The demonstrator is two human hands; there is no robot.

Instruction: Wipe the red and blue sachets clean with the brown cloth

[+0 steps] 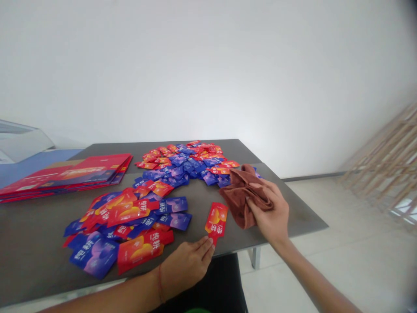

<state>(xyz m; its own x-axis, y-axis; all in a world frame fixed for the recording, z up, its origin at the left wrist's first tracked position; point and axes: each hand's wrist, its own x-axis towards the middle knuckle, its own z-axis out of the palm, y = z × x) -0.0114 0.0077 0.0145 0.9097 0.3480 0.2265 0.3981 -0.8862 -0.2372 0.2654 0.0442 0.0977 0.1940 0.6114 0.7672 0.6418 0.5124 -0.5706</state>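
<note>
Head-worn camera faces forward and down (slightly tilted), close above left hand [185,267] and right hand [269,213].

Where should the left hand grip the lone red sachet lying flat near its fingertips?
Probably the narrow lower end of the red sachet, coming from the near side with the left hand. That end points toward the fingers and lies apart from the pile of sachets, so a pinch there should avoid disturbing it.
</note>
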